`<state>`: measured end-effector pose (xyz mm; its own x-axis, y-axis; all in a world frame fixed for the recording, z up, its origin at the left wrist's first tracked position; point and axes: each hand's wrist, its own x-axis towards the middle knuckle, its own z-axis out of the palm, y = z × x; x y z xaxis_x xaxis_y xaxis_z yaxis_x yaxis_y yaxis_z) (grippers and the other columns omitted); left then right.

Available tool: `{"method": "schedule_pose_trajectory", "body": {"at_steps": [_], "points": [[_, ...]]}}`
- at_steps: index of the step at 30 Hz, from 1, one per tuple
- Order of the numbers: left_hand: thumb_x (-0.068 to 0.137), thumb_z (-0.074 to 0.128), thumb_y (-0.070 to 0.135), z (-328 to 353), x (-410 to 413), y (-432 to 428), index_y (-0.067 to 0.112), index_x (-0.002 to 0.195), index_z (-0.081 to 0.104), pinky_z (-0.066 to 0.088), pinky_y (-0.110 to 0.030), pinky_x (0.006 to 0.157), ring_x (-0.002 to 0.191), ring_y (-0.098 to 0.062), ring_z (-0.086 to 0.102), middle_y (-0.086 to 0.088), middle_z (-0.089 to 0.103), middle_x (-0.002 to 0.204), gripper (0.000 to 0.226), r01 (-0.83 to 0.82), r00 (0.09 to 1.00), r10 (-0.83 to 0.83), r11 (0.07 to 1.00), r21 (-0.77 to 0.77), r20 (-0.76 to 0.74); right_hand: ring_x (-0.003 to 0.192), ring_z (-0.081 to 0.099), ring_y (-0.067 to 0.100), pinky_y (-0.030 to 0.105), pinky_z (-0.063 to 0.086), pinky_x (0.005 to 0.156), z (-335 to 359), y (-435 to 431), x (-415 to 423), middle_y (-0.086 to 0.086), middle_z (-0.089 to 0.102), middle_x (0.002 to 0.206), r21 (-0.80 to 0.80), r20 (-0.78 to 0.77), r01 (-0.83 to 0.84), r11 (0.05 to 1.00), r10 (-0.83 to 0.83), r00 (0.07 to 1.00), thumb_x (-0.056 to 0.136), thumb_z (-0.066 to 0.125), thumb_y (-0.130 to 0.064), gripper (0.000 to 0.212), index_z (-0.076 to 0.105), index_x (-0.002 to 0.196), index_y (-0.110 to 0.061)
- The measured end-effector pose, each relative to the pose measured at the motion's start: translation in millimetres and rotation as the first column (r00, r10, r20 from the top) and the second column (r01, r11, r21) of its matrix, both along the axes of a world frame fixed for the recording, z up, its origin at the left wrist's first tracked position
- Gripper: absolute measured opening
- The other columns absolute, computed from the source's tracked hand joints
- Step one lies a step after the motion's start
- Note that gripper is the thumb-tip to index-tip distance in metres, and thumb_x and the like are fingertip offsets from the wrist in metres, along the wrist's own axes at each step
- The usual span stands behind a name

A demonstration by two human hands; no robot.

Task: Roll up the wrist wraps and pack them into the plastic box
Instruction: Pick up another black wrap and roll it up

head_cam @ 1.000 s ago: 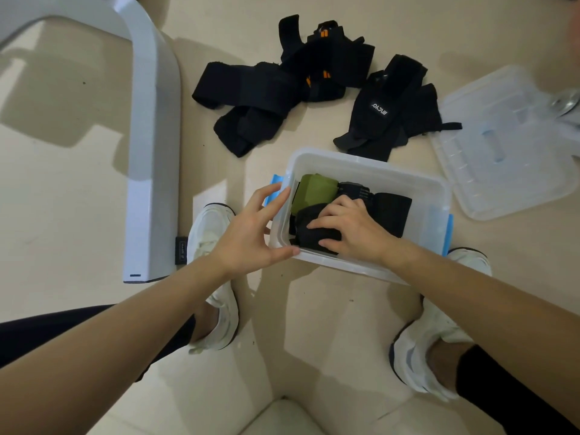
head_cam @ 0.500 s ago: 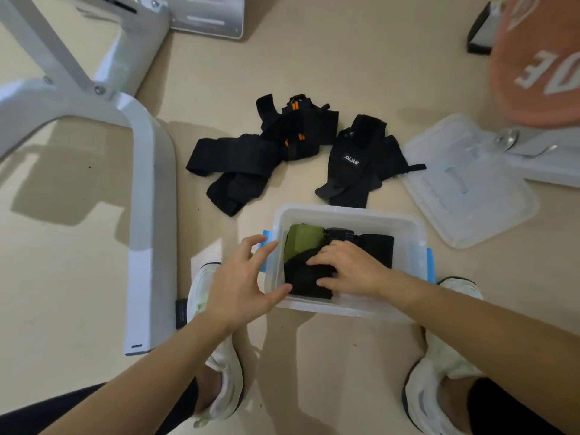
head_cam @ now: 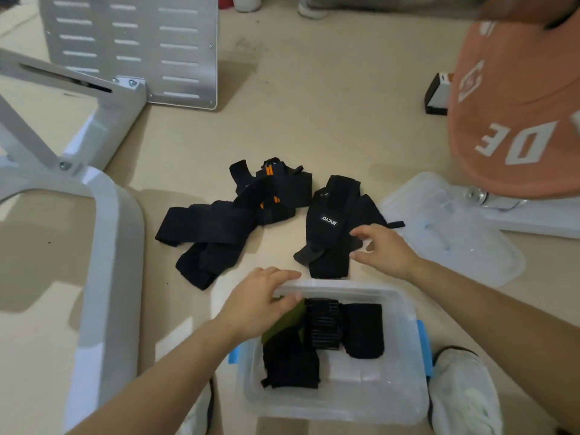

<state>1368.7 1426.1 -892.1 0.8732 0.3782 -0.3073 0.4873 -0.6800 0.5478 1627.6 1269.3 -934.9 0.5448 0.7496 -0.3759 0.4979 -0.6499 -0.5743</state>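
Right hand [head_cam: 387,250] is open, fingers spread, hovering at the right edge of the labelled black wrap [head_cam: 329,226] on the floor; contact is not clear. Left hand [head_cam: 259,304] is open too, fingers relaxed over the far-left rim of the plastic box [head_cam: 345,285], likely steadying it. Several rolled wraps [head_cam: 323,324] lie inside. A tangle of orange-striped wraps [head_cam: 219,227] lies on the floor just left of the labelled one.

Judgement: the wraps are light, soft and floppy — probably stretchy, with fastening patches that snag on neighbours. Best to pinch one free end, draw it clear, then roll it tight so it doesn't spring open.
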Motion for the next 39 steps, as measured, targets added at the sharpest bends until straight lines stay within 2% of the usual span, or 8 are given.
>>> {"method": "schedule_pose_trajectory", "body": {"at_steps": [8, 13, 17, 21, 25, 30, 34, 39], "points": [[0.099, 0.054, 0.053, -25, -1, -5, 0.045, 0.126, 0.066, 0.038, -0.011, 0.076, 0.097, 0.005, 0.05, 0.033, 0.056, 0.097, 0.031, -0.079, 0.991, 0.078, 0.997, 0.003, 0.105, 0.144, 0.022, 0.031, 0.048, 0.028, 0.116, -43, 64, 15, -0.004, 0.015, 0.166, -0.343, 0.298, -0.445, 0.827, 0.545, 0.784, 0.084, 0.072, -0.054, 0.093, 0.019, 0.159, -0.038], [0.099, 0.053, 0.053, -23, -1, -2, 0.043, 0.123, 0.068, 0.039, -0.015, 0.075, 0.096, 0.004, 0.05, 0.028, 0.062, 0.098, 0.03, -0.116, 0.989, 0.12, 0.992, -0.043, 0.089, 0.134, 0.035, 0.032, 0.047, 0.04, 0.107, -51, 91, 14, 0.003, 0.032, 0.154, -0.473, 0.406, -0.5, 0.726, 0.683, 0.608, 0.093, 0.062, -0.052, 0.074, 0.026, 0.156, -0.037], [0.098, 0.055, 0.053, -18, -2, 0, 0.043, 0.124, 0.068, 0.039, -0.015, 0.079, 0.098, 0.01, 0.051, 0.034, 0.059, 0.1, 0.03, -0.126, 0.991, 0.133, 0.98, -0.154, 0.035, 0.12, 0.052, 0.026, 0.041, 0.049, 0.099, -42, 96, 17, 0.005, 0.058, 0.135, -0.243, 0.321, -0.366, 0.898, 0.43, 0.844, 0.097, 0.059, -0.014, 0.042, 0.058, 0.139, -0.022], [0.099, 0.058, 0.045, -14, -6, 17, 0.037, 0.118, 0.072, 0.054, -0.033, 0.094, 0.106, 0.002, 0.061, 0.025, 0.069, 0.11, 0.025, -0.239, 0.957, 0.276, 0.925, -0.295, 0.089, 0.09, 0.067, 0.034, 0.031, 0.048, 0.067, -19, 89, 24, 0.005, 0.067, 0.081, 0.054, 0.086, 0.005, 0.999, -0.009, 0.996, 0.09, 0.058, 0.004, 0.028, 0.064, 0.076, -0.019], [0.096, 0.065, 0.035, -21, -2, 71, 0.029, 0.141, 0.056, 0.051, -0.04, 0.097, 0.12, -0.016, 0.053, 0.008, 0.06, 0.131, 0.046, -0.368, 0.921, 0.351, 0.926, 0.086, 0.168, 0.082, 0.067, 0.024, 0.025, 0.057, 0.052, 19, 78, 25, 0.007, 0.068, 0.106, 0.175, -0.101, 0.139, 0.975, -0.123, 0.987, 0.09, 0.063, 0.005, 0.033, 0.068, 0.116, -0.015], [0.083, 0.078, 0.04, -44, 13, 142, 0.035, 0.162, 0.008, 0.049, -0.053, 0.097, 0.139, -0.041, 0.032, -0.005, 0.018, 0.166, 0.106, -0.222, 0.947, 0.282, 0.92, 0.324, -0.152, 0.089, 0.068, 0.017, 0.025, 0.063, 0.064, 41, 77, 14, 0.001, 0.055, 0.129, 0.172, -0.254, 0.136, 0.976, -0.09, 0.963, 0.089, 0.057, 0.017, 0.066, 0.054, 0.143, -0.02], [0.09, 0.068, 0.028, -56, 9, 139, 0.028, 0.152, 0.037, 0.051, -0.041, 0.08, 0.114, -0.03, 0.06, -0.004, 0.057, 0.135, 0.069, -0.277, 0.946, 0.308, 0.928, 0.249, -0.096, 0.092, 0.073, 0.021, 0.035, 0.063, 0.081, 31, 83, -4, 0.011, 0.066, 0.119, 0.129, -0.367, 0.167, 0.978, -0.109, 0.924, 0.089, 0.059, 0.015, 0.055, 0.063, 0.133, -0.018], [0.093, 0.065, 0.023, -50, -27, 102, 0.026, 0.099, 0.062, 0.05, -0.035, 0.075, 0.088, -0.017, 0.066, 0.007, 0.066, 0.093, 0.007, -0.215, 0.972, 0.216, 0.976, 0.024, -0.092, 0.093, 0.068, 0.017, 0.026, 0.056, 0.084, 26, 90, -40, 0.004, 0.069, 0.103, -0.156, -0.432, -0.207, 0.966, 0.121, 0.894, 0.086, 0.071, 0.002, 0.05, 0.063, 0.129, -0.022]]}}
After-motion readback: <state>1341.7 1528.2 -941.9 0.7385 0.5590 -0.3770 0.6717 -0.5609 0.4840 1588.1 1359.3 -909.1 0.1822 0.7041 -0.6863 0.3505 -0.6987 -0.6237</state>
